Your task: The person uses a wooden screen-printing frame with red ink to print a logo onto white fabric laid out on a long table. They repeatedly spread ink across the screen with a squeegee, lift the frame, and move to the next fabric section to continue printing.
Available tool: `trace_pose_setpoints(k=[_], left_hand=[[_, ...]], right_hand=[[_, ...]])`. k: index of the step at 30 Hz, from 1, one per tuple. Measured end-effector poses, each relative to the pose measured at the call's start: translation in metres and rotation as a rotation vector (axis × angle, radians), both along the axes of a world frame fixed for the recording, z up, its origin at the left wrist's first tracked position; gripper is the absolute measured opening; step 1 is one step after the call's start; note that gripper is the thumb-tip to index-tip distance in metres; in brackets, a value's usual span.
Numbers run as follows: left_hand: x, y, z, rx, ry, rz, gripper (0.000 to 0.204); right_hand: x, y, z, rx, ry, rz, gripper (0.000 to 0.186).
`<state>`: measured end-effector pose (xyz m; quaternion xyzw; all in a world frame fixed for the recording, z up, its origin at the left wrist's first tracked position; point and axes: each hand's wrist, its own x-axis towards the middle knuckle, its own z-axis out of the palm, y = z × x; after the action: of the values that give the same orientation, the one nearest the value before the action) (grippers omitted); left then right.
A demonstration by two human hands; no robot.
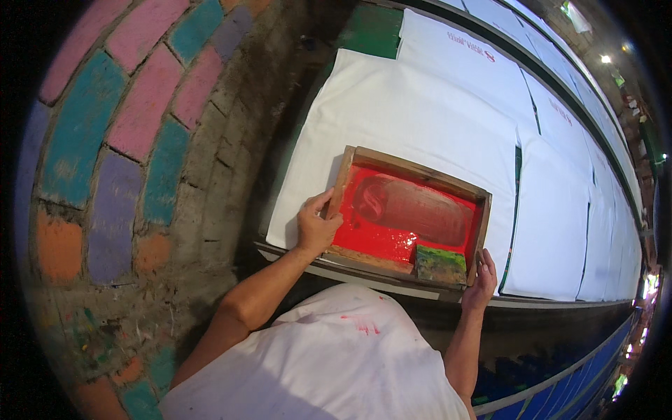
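A wooden printing frame (420, 170) with a mesh covered in red ink lies flat on a white cloth bag (392, 112) on the long table. My left hand (316, 224) grips the frame's left side rail. At the near right corner, my right hand (481, 278) holds the frame's other side. A paint-stained squeegee block (440, 264), greenish on top, rests inside the frame at its near right edge, just left of my right hand.
More white bags (553, 224) lie in a row along the table to the right, some with red print (470, 45). A painted brick wall (140, 126) in pink, teal and purple stands on the left. The table's metal edge (392, 283) runs right against my white shirt.
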<state>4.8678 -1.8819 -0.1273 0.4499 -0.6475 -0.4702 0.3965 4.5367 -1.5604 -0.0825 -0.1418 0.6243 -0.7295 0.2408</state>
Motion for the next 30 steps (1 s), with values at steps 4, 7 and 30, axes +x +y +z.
trace_pose_setpoints(k=[4,7,30], left_hand=[[-0.006,0.0,0.011,0.089,-0.059,-0.063,0.064],[0.012,-0.004,0.014,0.259,0.033,-0.052,0.065],[0.001,0.007,0.009,0.286,0.16,-0.055,0.071]], right_hand=[[-0.001,0.011,-0.013,0.046,0.083,-0.042,0.06],[0.005,-0.01,0.004,0.072,0.057,-0.025,0.058],[-0.003,0.007,-0.015,0.001,-0.015,0.044,0.061]])
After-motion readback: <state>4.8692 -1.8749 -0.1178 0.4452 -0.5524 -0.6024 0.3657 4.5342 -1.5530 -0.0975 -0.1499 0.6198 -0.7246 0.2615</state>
